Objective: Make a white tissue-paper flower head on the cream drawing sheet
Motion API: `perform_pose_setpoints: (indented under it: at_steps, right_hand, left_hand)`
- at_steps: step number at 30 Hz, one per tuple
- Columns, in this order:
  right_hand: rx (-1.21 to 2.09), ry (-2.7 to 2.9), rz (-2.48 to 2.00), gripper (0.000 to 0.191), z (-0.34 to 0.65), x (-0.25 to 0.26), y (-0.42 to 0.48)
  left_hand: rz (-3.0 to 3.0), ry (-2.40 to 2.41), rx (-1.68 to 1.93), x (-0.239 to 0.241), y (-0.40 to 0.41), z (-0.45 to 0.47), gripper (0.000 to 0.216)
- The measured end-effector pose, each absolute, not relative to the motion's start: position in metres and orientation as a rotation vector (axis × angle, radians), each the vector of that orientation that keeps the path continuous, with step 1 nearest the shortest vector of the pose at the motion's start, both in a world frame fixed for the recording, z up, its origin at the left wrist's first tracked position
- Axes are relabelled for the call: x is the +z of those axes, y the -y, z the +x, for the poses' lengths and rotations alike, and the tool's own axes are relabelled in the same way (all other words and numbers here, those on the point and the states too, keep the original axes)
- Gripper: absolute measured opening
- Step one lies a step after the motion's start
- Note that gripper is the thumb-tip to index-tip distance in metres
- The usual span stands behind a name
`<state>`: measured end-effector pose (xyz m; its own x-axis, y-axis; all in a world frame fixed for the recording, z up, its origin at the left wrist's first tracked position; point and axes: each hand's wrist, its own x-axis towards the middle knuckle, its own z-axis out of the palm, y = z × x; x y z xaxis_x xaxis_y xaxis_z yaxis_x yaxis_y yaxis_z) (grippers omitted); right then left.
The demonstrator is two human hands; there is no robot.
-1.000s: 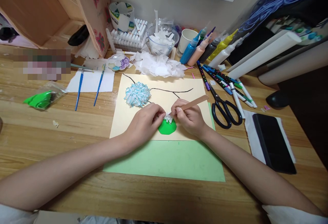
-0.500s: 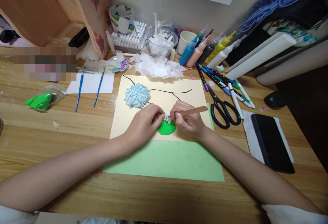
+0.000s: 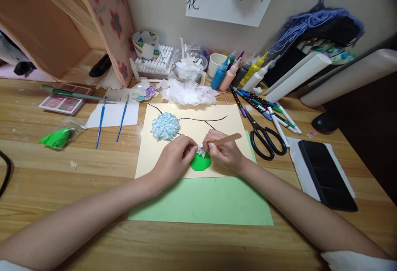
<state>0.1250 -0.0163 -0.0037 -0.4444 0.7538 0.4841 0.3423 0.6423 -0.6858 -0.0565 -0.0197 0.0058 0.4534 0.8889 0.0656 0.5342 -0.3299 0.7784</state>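
Observation:
My right hand (image 3: pixel 223 149) is closed around a wooden craft stick (image 3: pixel 231 138), whose free end points up to the right. My left hand (image 3: pixel 176 155) is closed in a pinch at the edge of a small white paper piece (image 3: pixel 201 152). That crinkled paper lies on the upper part of a flat green clay disc (image 3: pixel 200 163), between both sets of fingertips. Under the disc is a cream sheet (image 3: pixel 149 159) with black branch lines. A fluffy blue-and-white paper flower (image 3: pixel 165 126) sits at its upper left. My fingers partly hide the disc's upper edge.
A green sheet (image 3: pixel 201 202) lies beneath the cream one. Black-handled scissors (image 3: pixel 266 138), pens (image 3: pixel 266 109) and a black phone (image 3: pixel 325 176) are at the right. Torn white paper (image 3: pixel 186 93) and paint bottles (image 3: pixel 229 74) stand behind; brushes (image 3: pixel 99 124) and bagged green clay (image 3: pixel 57 137) lie left.
The camera view has tilted up and shifted, showing more of the wall picture and a paint box at the left. Both hands stay at the green disc in nearly the same pose.

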Motion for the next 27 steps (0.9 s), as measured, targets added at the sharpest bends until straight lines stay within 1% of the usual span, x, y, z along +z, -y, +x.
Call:
perform_pose_setpoints:
  at_steps: [2, 4, 7, 9, 12, 15, 17, 21, 24, 27]
  right_hand:
    - [0.670, 1.959, -0.865, 0.022, 0.126, -0.004, 0.017]
    - [0.727, 1.738, -0.939, 0.025, 0.128, -0.006, 0.015]
    - [0.926, 1.323, -1.080, 0.027, 0.131, -0.009, 0.005]
    - [1.079, 1.149, -1.104, 0.025, 0.134, -0.011, -0.004]
    - [1.187, 1.021, -1.094, 0.022, 0.136, -0.014, -0.018]
    - [1.206, 1.010, -1.101, 0.022, 0.137, -0.016, -0.026]
    - [1.216, 1.035, -1.094, 0.022, 0.136, -0.018, -0.030]
    - [1.223, 1.054, -1.074, 0.022, 0.135, -0.018, -0.034]
    - [1.222, 1.043, -1.070, 0.022, 0.135, -0.017, -0.035]
    - [1.226, 1.036, -1.068, 0.021, 0.135, -0.017, -0.035]
  left_hand:
    - [1.994, -1.203, 0.649, 0.006, 0.019, -0.056, 0.013]
    - [1.986, -1.226, 0.660, 0.006, 0.020, -0.056, 0.016]
    - [1.996, -1.232, 0.711, 0.008, 0.025, -0.057, 0.018]
    - [2.051, -1.190, 0.760, 0.013, 0.028, -0.060, 0.018]
    - [2.214, -1.119, 0.872, 0.027, 0.021, -0.066, 0.017]
    - [2.382, -1.245, 0.913, 0.047, -0.007, -0.072, 0.014]
    - [2.491, -1.411, 0.807, 0.056, -0.034, -0.075, 0.012]
    - [2.740, -1.547, 0.444, 0.060, -0.085, -0.073, 0.032]
    - [2.804, -1.529, 0.313, 0.054, -0.104, -0.069, 0.024]
    - [2.805, -1.499, 0.318, 0.050, -0.108, -0.065, 0.015]
